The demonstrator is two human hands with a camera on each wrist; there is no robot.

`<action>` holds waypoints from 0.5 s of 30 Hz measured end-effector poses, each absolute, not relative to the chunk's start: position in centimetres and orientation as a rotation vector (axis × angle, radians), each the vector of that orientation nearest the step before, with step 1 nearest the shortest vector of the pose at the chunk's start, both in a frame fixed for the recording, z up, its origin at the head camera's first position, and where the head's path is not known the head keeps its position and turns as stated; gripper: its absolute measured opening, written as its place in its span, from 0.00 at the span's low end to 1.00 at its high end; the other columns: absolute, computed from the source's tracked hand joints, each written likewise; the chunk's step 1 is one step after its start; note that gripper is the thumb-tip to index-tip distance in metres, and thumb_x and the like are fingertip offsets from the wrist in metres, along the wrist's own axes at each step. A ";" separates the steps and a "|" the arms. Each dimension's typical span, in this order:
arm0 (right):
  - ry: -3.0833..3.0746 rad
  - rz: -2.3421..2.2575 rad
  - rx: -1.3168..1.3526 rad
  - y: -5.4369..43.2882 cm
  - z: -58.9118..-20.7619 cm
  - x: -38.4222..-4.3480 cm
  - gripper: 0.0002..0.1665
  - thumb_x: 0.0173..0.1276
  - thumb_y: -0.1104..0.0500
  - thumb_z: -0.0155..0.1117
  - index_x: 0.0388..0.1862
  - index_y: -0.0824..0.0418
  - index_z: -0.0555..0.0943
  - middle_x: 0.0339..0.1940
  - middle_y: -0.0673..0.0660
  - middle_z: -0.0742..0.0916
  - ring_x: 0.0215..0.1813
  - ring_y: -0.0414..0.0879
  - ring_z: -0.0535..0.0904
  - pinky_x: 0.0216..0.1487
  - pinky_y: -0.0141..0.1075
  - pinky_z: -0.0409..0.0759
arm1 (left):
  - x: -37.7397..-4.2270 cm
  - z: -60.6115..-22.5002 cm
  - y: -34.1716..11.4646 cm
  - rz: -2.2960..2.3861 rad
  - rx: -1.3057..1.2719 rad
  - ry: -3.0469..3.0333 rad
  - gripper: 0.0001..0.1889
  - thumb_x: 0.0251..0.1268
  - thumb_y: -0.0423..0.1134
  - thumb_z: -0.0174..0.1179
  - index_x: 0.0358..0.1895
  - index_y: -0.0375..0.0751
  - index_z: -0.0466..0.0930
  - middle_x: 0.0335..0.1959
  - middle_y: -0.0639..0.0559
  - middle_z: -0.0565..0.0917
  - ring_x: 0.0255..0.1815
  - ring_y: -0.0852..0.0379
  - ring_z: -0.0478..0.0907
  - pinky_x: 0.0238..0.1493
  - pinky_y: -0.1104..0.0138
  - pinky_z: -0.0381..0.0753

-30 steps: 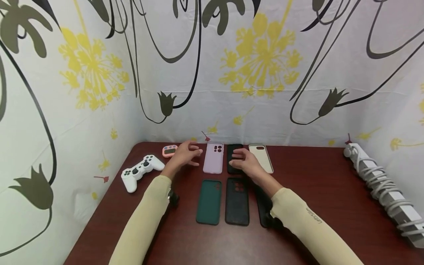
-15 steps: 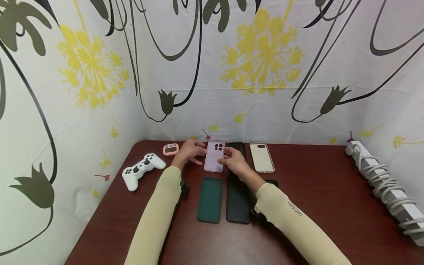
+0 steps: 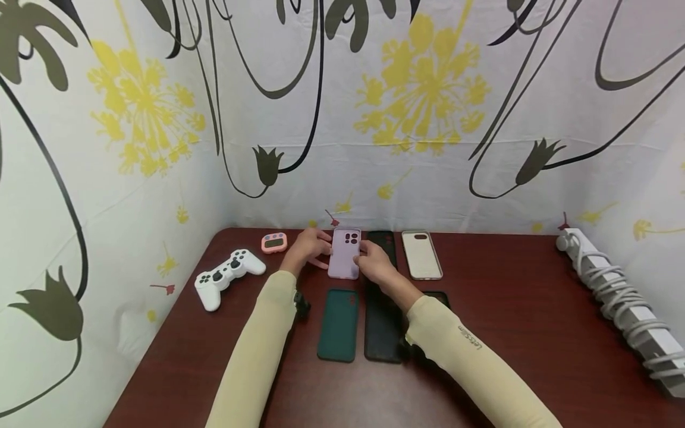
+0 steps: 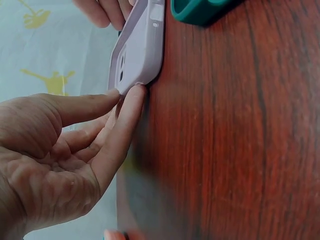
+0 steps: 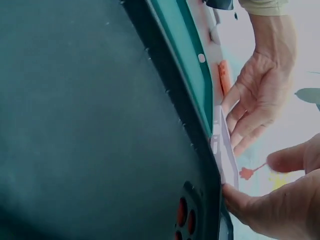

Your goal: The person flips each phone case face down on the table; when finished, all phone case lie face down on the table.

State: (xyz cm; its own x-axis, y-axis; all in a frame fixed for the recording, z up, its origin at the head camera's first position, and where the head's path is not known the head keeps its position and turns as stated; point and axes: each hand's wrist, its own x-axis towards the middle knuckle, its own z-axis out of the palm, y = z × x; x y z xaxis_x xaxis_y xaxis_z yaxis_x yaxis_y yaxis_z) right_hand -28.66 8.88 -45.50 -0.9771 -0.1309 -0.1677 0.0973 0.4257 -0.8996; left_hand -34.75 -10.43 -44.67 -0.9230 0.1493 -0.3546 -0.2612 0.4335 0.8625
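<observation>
A lilac phone case (image 3: 344, 254) lies on the table in the back row, between my two hands. My left hand (image 3: 307, 248) touches its left edge, the thumb and a finger nearly straight at a corner in the left wrist view. At the case's right edge is my right hand (image 3: 374, 261). One finger (image 5: 234, 197) meets the edge in the right wrist view, while the thumb stands apart from it. A black phone case (image 3: 386, 241) lies partly under my right hand. In front sit a green phone case (image 3: 338, 326) and a larger black phone case (image 3: 383, 333).
A cream phone case (image 3: 422, 255) lies at the back right. Another dark case (image 3: 439, 297) is mostly hidden by my right arm. To the left are a white game controller (image 3: 229, 276) and a pink timer (image 3: 274, 242). A cord-wrapped power strip (image 3: 615, 303) runs along the right.
My right hand has moved left from the black case to the lilac case's right edge. My left hand has come right to its left edge. The lilac case has barely shifted.
</observation>
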 end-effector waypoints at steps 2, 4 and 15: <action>2.465 -1.568 -0.012 8.6 -45.3 -28.7 0.35 0.81 0.57 0.56 0.82 0.68 0.64 0.80 0.67 0.74 0.80 0.60 0.71 0.80 0.56 0.72 | -34.6 -44.7 -10.6 1.498 -0.100 2.308 0.24 0.73 0.26 0.62 0.70 0.32 0.76 0.57 0.35 0.84 0.58 0.43 0.86 0.40 0.55 0.94; 2.461 -1.558 0.014 8.3 -45.1 -28.6 0.37 0.81 0.53 0.58 0.82 0.67 0.64 0.80 0.66 0.74 0.79 0.59 0.71 0.80 0.56 0.71 | -34.5 -44.7 -10.6 1.504 -0.088 2.301 0.25 0.73 0.27 0.63 0.71 0.32 0.76 0.58 0.34 0.84 0.59 0.42 0.86 0.41 0.54 0.94; 2.443 -1.523 0.050 8.0 -44.7 -28.5 0.46 0.80 0.46 0.59 0.85 0.67 0.57 0.84 0.66 0.67 0.85 0.60 0.62 0.85 0.57 0.64 | -34.1 -44.5 -10.5 1.499 -0.077 2.291 0.27 0.72 0.27 0.64 0.73 0.33 0.72 0.62 0.35 0.80 0.59 0.43 0.85 0.48 0.54 0.94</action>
